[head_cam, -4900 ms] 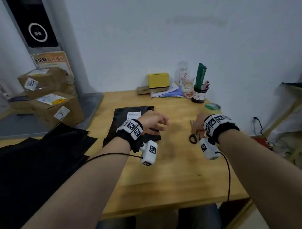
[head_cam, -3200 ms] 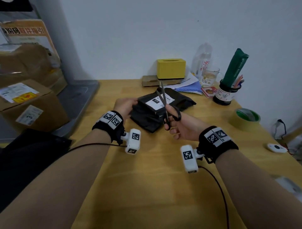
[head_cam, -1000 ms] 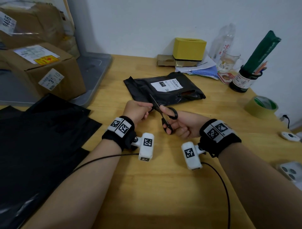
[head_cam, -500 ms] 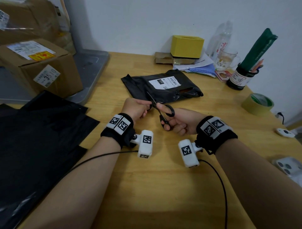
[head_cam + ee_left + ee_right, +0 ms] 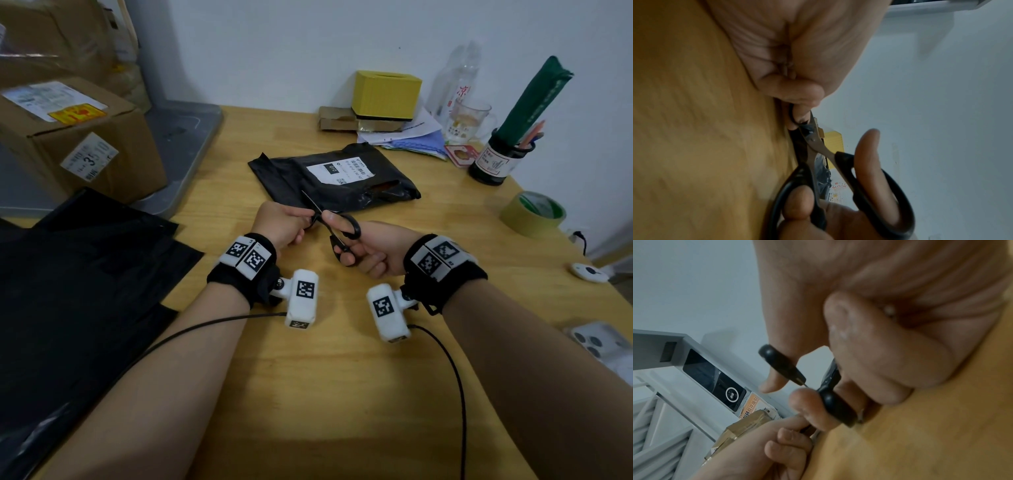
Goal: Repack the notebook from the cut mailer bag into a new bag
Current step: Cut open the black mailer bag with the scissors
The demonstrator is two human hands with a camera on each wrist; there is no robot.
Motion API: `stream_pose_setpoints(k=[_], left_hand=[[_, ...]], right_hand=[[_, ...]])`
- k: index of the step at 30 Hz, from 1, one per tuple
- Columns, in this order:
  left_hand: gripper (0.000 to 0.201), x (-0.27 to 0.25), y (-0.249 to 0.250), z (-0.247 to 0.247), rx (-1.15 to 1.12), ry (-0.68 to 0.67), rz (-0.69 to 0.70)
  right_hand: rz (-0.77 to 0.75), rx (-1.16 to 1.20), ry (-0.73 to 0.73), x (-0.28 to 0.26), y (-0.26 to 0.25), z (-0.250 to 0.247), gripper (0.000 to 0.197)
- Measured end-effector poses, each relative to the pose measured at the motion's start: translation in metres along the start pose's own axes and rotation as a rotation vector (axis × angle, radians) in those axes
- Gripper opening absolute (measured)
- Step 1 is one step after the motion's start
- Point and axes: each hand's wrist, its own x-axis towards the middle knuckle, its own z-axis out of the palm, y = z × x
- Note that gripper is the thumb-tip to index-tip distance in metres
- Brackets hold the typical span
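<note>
**Scissors held in both hands over a cluttered wooden counter**

The counter point(image 5: 342, 394) is a yellow-brown wooden top set against a plain pale wall. The right hand point(image 5: 380, 246) grips the black-handled scissors point(image 5: 339, 233), thumb through one loop and fingers curled through the other. The left hand point(image 5: 281, 222) is curled too, pinching the scissors' blades near the pivot; the blade tip pokes out past it toward the far side.

Just beyond the hands lies the cut mailer bag point(image 5: 335, 174), black plastic with a white shipping label on top and a gash open near its right end. The notebook itself cannot be made out; whether it sits inside cannot be told.

To the left, a pile of flat black bags point(image 5: 75, 291) hangs over the counter's edge. Behind them a cardboard box point(image 5: 78, 137) with stickers rests on a grey tray point(image 5: 185, 137), more boxes stacked behind it.

Along the back wall stand a yellow box point(image 5: 387, 92), loose papers point(image 5: 411, 133), a clear plastic bottle point(image 5: 455, 78), a glass mug point(image 5: 472, 120) and a dark pen jar point(image 5: 496, 161) holding a green roll. A roll of tape point(image 5: 532, 214) lies at the right, with a small white device point(image 5: 589, 272) nearer the edge.
</note>
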Motion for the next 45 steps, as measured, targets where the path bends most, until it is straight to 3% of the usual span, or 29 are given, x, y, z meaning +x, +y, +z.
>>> stream_pose_setpoints(k=[13, 45], left_hand=[[0.02, 0.0, 0.002, -0.001, 0.04, -0.032, -0.013], [0.021, -0.002, 0.006, -0.001, 0.074, -0.074, -0.073]], right_hand=[[0.02, 0.058, -0.031, 0.004, -0.002, -0.006, 0.065], [-0.063, -0.072, 0.092, 0.026, -0.019, -0.003, 0.064]])
